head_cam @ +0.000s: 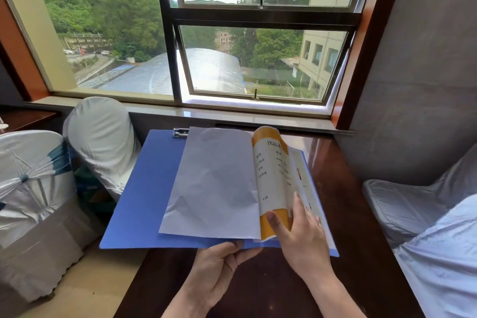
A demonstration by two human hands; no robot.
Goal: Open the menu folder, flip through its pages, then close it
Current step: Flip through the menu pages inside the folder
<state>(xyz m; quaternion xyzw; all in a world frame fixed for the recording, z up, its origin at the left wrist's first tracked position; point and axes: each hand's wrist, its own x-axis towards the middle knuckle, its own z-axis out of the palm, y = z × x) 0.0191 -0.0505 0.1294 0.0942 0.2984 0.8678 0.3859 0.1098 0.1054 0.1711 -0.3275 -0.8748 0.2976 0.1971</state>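
Note:
A blue menu folder (pixel 144 193) lies open on a dark wooden table (pixel 343 204), its left cover hanging over the table's left edge. A crumpled blank white sheet (pixel 216 183) lies flat across the middle. A yellow-bordered menu page (pixel 271 175) with printed text stands curled upright near the spine. My right hand (pixel 299 235) pinches that page's lower edge between thumb and fingers. My left hand (pixel 219 266) grips the folder's near edge, thumb on top. A metal clip (pixel 180 132) sits at the folder's far edge.
Two chairs in white covers (pixel 100 137) (pixel 31 183) stand left of the table. More white fabric-covered seating (pixel 433 219) is at the right. A window with a stone sill (pixel 232 113) runs behind the table. A grey wall closes the right side.

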